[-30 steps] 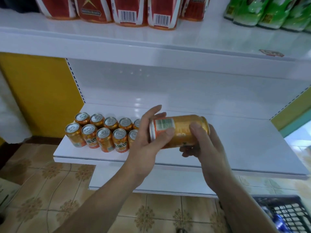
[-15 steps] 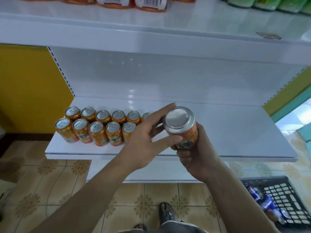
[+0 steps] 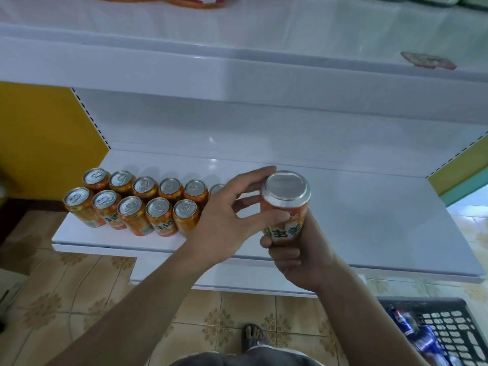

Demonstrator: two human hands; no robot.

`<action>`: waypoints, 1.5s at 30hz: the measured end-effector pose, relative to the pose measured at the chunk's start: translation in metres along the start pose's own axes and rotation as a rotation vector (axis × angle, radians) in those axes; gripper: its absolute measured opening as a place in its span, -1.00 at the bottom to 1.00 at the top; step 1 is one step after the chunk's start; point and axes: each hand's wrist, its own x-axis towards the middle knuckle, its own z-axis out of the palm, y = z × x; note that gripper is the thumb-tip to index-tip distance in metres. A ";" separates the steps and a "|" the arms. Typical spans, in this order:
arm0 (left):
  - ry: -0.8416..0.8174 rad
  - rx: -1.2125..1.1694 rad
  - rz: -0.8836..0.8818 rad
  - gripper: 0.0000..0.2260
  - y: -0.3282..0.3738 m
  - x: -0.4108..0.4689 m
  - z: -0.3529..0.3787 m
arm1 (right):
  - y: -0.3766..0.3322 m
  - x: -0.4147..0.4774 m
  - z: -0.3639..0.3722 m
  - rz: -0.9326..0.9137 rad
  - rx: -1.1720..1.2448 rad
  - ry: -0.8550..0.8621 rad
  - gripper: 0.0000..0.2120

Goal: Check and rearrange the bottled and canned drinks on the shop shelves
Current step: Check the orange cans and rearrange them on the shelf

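White shop shelving fills the view. The lower shelf [image 3: 343, 220] carries stock at its left end only, and its right part is bare white board. On the tiled floor at the near right stands a dark plastic basket [image 3: 449, 323] with blue cans [image 3: 412, 330] in it. The shelved orange cans [image 3: 137, 204] stand upright in two rows, ring pulls up: five along the near row and six along the far, the sixth half hidden behind the left hand [image 3: 224, 225]. Both hands meet over the shelf's near edge, just right of that block and clear of the board. The right hand [image 3: 295, 257] grasps the lower body of one orange can [image 3: 286, 204] from beneath, fingers curled round it. The left hand takes a light hold higher up, with its thumb across the label and its forefinger reaching round the far rim. The end turned toward the camera is plain metal with no ring pull, so it is probably the base, though glare makes that uncertain. Judged step: inspection of a single can, not yet placed. The next move calls for turning it ring pull up and label outward. It then wants setting down in the open spot at the right end of the near row, close beside its neighbour without knocking it.
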 end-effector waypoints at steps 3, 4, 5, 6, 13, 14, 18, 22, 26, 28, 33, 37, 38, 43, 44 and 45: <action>-0.009 0.106 -0.072 -0.47 -0.004 0.008 0.002 | -0.013 0.010 -0.012 -0.045 -0.033 0.081 -0.50; -0.006 0.182 -0.119 -0.46 -0.008 0.011 0.001 | -0.019 0.014 -0.017 -0.078 -0.055 0.153 -0.53; 0.003 0.266 -0.168 -0.44 -0.013 0.013 0.001 | -0.025 0.017 -0.022 -0.126 -0.100 0.242 -0.57; 0.018 0.352 -0.212 -0.42 -0.019 0.015 0.001 | -0.031 0.022 -0.029 -0.185 -0.175 0.330 -0.61; 0.071 0.644 -0.391 -0.53 -0.059 0.025 0.007 | -0.072 0.077 -0.060 -0.374 -1.441 0.614 -0.49; 0.069 0.675 -0.409 -0.54 -0.062 0.027 0.008 | -0.074 0.088 -0.061 -0.371 -1.578 0.606 -0.47; 0.093 0.761 -0.439 -0.58 -0.070 0.030 0.008 | -0.076 0.127 -0.059 -0.353 -1.845 0.550 -0.43; 0.100 0.800 -0.461 -0.60 -0.075 0.027 -0.001 | -0.070 0.148 -0.052 -0.320 -1.978 0.547 -0.41; 0.076 0.854 -0.501 -0.67 -0.076 0.021 -0.015 | -0.062 0.159 -0.052 -0.248 -1.979 0.546 -0.41; 0.048 0.860 -0.520 -0.72 -0.078 0.017 -0.024 | -0.061 0.163 -0.050 -0.220 -2.003 0.555 -0.37; 0.007 0.858 -0.520 -0.83 -0.081 0.007 -0.049 | -0.056 0.143 -0.030 -0.292 -1.978 0.668 -0.38; -0.030 0.839 -0.563 -0.83 -0.088 -0.010 -0.075 | -0.014 0.125 0.002 -0.338 -1.729 0.564 -0.39; -0.034 0.835 -0.558 -0.85 -0.091 -0.013 -0.081 | 0.001 0.124 0.009 -0.305 -1.679 0.502 -0.33; -0.073 0.840 -0.525 -0.81 -0.095 -0.021 -0.103 | 0.049 0.142 0.030 -0.216 -1.575 0.453 -0.08; -0.084 0.846 -0.524 -0.77 -0.096 -0.023 -0.106 | 0.054 0.148 0.035 -0.212 -1.553 0.491 -0.10; -0.098 0.851 -0.532 -0.75 -0.098 -0.026 -0.110 | 0.057 0.153 0.038 -0.214 -1.535 0.529 -0.14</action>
